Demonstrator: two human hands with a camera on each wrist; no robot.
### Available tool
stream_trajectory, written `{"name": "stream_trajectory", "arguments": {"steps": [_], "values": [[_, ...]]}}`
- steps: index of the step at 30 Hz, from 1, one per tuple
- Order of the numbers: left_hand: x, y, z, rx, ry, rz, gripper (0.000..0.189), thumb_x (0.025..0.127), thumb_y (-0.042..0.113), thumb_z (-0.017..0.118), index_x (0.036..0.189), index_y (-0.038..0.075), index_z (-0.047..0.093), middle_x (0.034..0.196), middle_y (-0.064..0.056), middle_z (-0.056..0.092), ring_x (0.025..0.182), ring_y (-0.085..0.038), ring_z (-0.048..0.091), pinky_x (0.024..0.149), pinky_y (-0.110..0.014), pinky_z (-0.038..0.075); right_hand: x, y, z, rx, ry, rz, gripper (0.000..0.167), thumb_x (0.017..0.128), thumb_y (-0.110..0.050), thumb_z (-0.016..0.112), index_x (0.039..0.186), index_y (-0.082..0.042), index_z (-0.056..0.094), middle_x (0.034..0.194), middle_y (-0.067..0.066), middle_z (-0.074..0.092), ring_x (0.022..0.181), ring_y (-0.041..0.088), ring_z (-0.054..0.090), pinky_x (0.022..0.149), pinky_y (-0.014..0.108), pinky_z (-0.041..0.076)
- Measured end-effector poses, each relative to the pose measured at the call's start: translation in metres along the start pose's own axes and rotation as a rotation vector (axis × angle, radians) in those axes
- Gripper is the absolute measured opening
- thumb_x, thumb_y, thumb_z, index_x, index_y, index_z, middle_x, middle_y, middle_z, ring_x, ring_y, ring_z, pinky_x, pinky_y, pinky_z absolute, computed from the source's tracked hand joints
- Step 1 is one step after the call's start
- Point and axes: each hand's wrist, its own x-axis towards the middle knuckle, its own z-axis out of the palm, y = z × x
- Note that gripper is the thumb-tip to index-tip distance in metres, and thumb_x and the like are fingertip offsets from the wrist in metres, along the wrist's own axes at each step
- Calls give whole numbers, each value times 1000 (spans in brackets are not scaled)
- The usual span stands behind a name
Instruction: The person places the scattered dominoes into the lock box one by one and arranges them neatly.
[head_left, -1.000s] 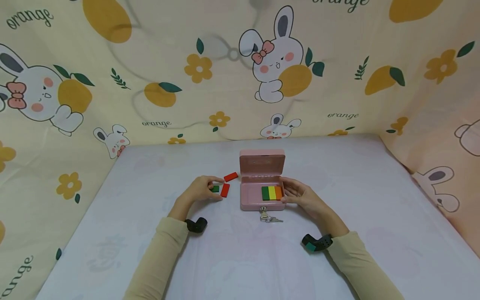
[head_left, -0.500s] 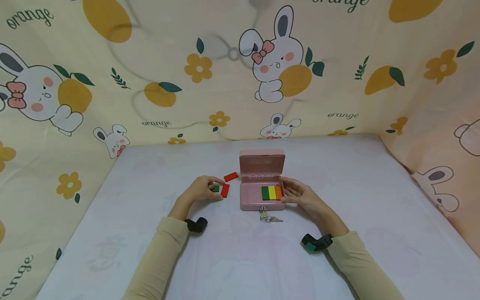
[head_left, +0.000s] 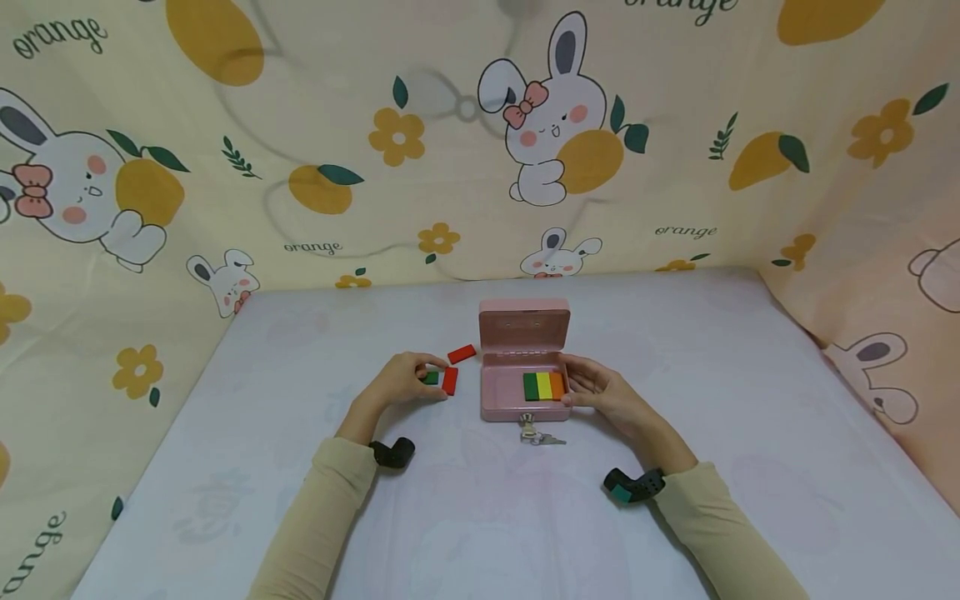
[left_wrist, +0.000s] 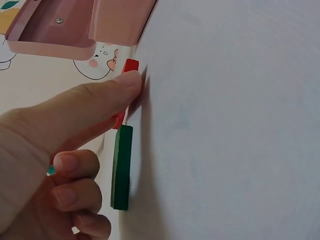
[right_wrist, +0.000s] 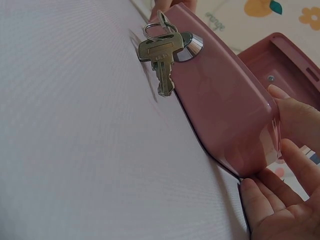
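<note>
An open pink cash box (head_left: 498, 412) stands on the table with its lid raised. Inside it, a green block (head_left: 530, 387), a yellow block (head_left: 543, 386) and an orange block (head_left: 557, 386) lie side by side. My right hand (head_left: 611, 398) grips the box's right wall, thumb over the rim and fingers outside. Left of the box, my left hand (head_left: 401, 379) pinches a red block (head_left: 450, 381) by its ends between thumb and index finger. A loose green block (left_wrist: 121, 167) lies beside that hand, partly hidden by it in the head view.
Another red block (head_left: 461, 354) lies behind the left fingertips, close to the box. Keys (right_wrist: 162, 57) on a ring hang from the lock at the box's front. A white cloth (head_left: 480, 517) covers the table, and a printed curtain (head_left: 450, 183) stands behind.
</note>
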Motion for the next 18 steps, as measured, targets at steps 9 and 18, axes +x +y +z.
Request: {"name": "stream_trajectory", "arguments": {"steps": [9, 18], "values": [[-4, 4, 0, -17, 12, 1, 49, 77, 26, 81, 121, 12, 66, 67, 0, 34, 69, -15, 35, 63, -27, 27, 0, 0, 1, -5, 4, 12, 71, 89, -10, 66, 150, -7, 30, 158, 17, 27, 147, 39, 26, 102, 17, 40], [-8, 11, 1, -56, 28, 0, 51, 76, 26, 82, 122, 11, 65, 66, 0, 33, 68, -15, 35, 63, -27, 28, 0, 0, 2, -5, 9, 16, 72, 88, -9, 67, 150, -8, 30, 158, 16, 28, 147, 38, 27, 102, 20, 40]]}}
